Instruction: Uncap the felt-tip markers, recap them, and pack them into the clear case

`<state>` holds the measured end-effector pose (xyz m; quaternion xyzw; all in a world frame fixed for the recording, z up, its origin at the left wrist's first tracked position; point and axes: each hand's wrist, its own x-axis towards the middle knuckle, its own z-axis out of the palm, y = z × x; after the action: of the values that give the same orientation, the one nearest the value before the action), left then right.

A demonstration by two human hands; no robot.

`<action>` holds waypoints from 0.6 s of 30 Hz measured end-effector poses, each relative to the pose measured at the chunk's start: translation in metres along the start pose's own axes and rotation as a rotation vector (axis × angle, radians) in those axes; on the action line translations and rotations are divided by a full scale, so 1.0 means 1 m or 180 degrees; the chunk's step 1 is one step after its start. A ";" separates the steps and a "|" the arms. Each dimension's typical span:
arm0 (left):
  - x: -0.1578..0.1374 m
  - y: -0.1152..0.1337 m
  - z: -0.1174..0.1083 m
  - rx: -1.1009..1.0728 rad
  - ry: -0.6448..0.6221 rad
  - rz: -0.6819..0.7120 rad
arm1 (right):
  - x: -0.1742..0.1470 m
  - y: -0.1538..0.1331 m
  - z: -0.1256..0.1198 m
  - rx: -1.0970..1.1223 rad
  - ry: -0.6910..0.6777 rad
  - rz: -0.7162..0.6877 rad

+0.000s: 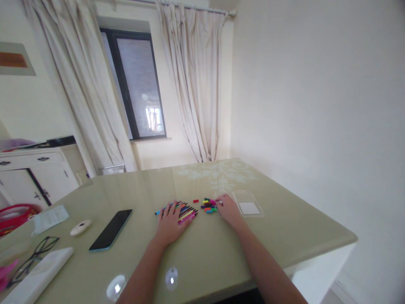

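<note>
My left hand [170, 221] lies flat with its fingers spread over a bundle of uncapped coloured felt-tip pens [188, 215], whose dark tips point to the right. To the right of them is a small heap of loose pen caps [207, 207] in several colours. My right hand [228, 209] is at the right side of that heap, its fingers pinched at a pink pen cap [213, 202]. A single red cap [195, 201] lies apart, between the pens and the heap. Just beyond my right hand lies a clear plastic case [248, 207] with a white insert.
A black phone [110, 230], a white oval object [80, 227], a face mask [50, 218], eyeglasses [34, 255] and a long white object [41, 274] lie on the left of the glossy table [268, 249]. A wall [316, 126] runs along the right side.
</note>
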<state>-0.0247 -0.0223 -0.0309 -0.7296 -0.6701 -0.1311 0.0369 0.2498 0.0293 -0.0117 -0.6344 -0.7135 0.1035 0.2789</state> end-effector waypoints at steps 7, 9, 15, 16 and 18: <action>0.001 -0.003 0.005 -0.0102 0.0085 0.0050 | -0.006 -0.007 -0.003 -0.0024 0.0004 -0.0059; 0.000 -0.004 0.006 -0.0180 0.0177 0.0105 | -0.007 -0.009 -0.005 -0.0126 0.0038 -0.0029; -0.009 -0.006 -0.003 -0.0583 0.0554 0.0566 | -0.007 -0.007 -0.012 -0.0353 0.0103 0.0195; -0.010 -0.006 -0.006 -0.0668 0.0594 0.0608 | -0.007 -0.005 -0.014 -0.0420 0.0120 0.0268; -0.013 -0.005 -0.010 -0.0818 0.0627 0.0640 | -0.007 -0.003 -0.018 -0.0582 0.0186 0.0411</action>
<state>-0.0321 -0.0365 -0.0252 -0.7752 -0.5648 -0.2821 0.0218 0.2573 0.0181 0.0023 -0.7046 -0.6692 0.0371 0.2333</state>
